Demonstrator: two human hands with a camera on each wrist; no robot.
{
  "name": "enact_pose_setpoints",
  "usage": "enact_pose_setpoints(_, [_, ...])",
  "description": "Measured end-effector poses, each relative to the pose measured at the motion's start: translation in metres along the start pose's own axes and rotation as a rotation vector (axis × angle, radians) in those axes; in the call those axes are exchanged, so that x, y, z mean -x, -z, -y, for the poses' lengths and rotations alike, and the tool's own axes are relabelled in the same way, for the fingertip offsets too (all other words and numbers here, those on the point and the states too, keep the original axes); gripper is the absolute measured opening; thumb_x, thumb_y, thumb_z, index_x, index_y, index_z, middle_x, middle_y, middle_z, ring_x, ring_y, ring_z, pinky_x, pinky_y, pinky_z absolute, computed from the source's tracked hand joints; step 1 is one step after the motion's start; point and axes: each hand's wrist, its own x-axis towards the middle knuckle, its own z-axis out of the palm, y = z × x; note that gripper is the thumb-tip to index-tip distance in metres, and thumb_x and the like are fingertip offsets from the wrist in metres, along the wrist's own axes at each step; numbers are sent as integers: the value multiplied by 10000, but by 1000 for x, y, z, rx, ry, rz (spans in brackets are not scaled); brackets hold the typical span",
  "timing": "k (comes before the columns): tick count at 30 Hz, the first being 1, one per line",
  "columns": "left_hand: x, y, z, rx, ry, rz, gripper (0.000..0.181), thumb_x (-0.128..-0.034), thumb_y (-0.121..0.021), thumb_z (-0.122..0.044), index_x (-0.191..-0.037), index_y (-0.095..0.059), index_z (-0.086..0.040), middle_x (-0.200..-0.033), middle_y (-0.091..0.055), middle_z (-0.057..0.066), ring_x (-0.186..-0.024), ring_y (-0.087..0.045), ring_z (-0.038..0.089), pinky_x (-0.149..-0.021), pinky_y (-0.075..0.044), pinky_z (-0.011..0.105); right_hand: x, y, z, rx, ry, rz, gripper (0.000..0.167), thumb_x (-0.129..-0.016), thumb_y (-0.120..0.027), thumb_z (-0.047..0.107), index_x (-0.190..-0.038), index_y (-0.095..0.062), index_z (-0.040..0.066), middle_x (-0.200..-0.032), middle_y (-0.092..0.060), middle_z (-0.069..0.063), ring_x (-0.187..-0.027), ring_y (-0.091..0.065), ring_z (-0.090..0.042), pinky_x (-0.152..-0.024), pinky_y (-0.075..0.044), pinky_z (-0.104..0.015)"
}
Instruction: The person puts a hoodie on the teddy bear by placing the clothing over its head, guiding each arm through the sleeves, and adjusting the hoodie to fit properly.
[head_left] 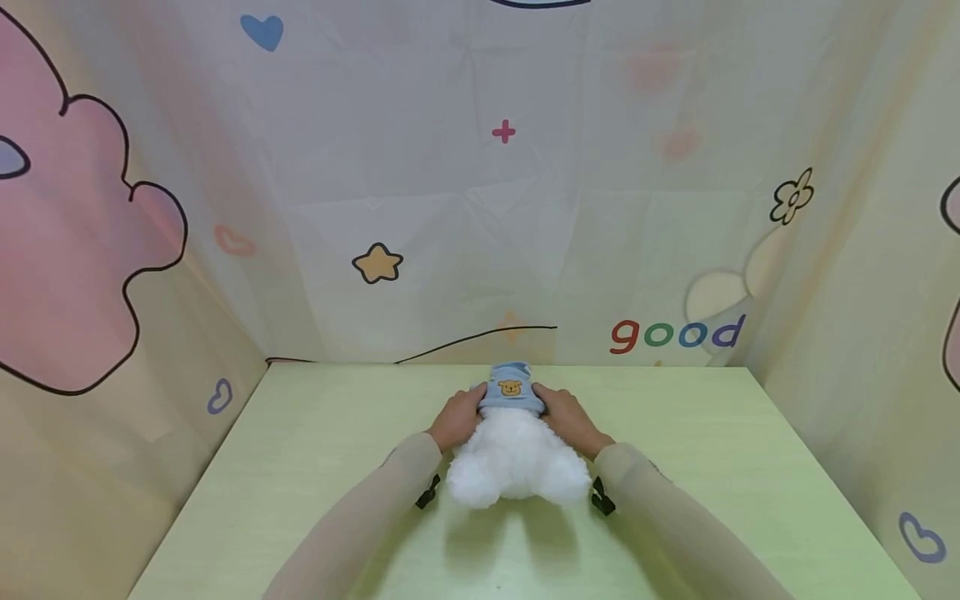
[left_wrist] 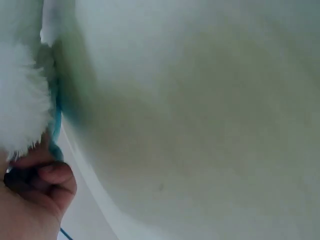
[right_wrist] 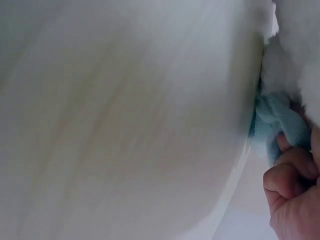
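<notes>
A fluffy white plush toy [head_left: 517, 458] lies at the middle of the table, two rounded lumps of it toward me. On its far end is a small blue garment [head_left: 513, 405] with a brown bear-face patch. My left hand [head_left: 457, 419] grips the garment's left edge, and my right hand [head_left: 572, 419] grips the right edge. In the left wrist view, curled fingers show beside the white fur [left_wrist: 22, 100], with a strip of blue behind. The right wrist view has the blue cloth [right_wrist: 280, 117] bunched at the fingers. The far end of the toy is covered by the garment.
The pale green table [head_left: 322, 467] reaches back to a printed curtain [head_left: 450, 167] with stars, hearts and the word "good". Curtains also hang along the left and right sides. Black straps [head_left: 602, 497] dangle near both wrists.
</notes>
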Motion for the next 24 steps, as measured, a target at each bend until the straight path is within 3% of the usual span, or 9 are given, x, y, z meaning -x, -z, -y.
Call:
enact_pose_setpoints(4, [3, -4, 0, -33, 31, -52, 280, -921, -518, 7, -1190, -544, -64, -1081, -676, 157, -937, -645, 342, -789, -503, 443, 2, -3, 3, 8, -39, -9, 234, -867, -616, 9, -1077, -571, 100, -933, -692, -93, -783, -642, -244, -711, -487, -382])
enact_pose_setpoints(7, [4, -2, 2, -2, 34, -47, 188, -882, -531, 33, -1041, -516, -66, -886, -624, 104, -753, -575, 245, -672, -433, 355, 3, 1, 3, 16, -37, 10, 216, -860, -609, 5, -1043, -546, 99, -874, -670, -77, -731, -620, -217, -666, -466, -349])
enact_pose_setpoints(9, [5, 3, 4, 68, 36, -1, 165, -876, -532, 42, -953, -441, -73, -772, -500, 59, -675, -457, 194, -643, -347, 313, 2, 7, 2, -6, -24, 40, 187, -849, -603, 3, -981, -510, 96, -788, -623, -59, -666, -573, -189, -619, -425, -312])
enact_pose_setpoints(12, [5, 11, 6, 179, 46, 108, 191, -922, -545, -8, -937, -369, -81, -743, -354, 25, -664, -362, 168, -648, -298, 292, 2, 15, -1, -61, -27, 107, 193, -827, -600, 27, -950, -474, 106, -725, -536, -19, -636, -487, -148, -610, -373, -270])
enact_pose_setpoints(14, [5, 14, 7, 209, 49, 169, 220, -944, -564, -51, -952, -348, -92, -751, -323, 15, -666, -345, 160, -649, -286, 286, 3, 19, -4, -105, -30, 156, 198, -824, -606, 62, -960, -469, 107, -732, -514, -8, -649, -462, -137, -617, -361, -257])
enact_pose_setpoints(16, [6, 15, 9, 204, 40, 191, 236, -949, -580, -74, -965, -346, -98, -759, -337, 13, -677, -363, 158, -653, -294, 282, 3, 20, -6, -151, -37, 188, 217, -821, -615, 90, -985, -474, 111, -765, -521, -2, -679, -463, -129, -638, -365, -248])
enact_pose_setpoints(20, [8, 13, 6, 184, 22, 155, 171, -940, -552, -25, -998, -394, -53, -812, -464, 80, -763, -480, 210, -707, -355, 316, 3, 20, -7, -205, -19, 185, 197, -830, -626, 84, -967, -486, 109, -773, -525, 3, -688, -468, -126, -639, -371, -246])
enact_pose_setpoints(24, [11, 9, -1, 157, 7, 74, 217, -917, -515, 16, -1133, -511, 5, -1104, -641, 185, -1045, -612, 302, -866, -466, 386, 2, 13, -6, -178, 28, 112, 165, -815, -590, -8, -877, -497, 113, -699, -468, 32, -638, -430, -98, -610, -344, -234])
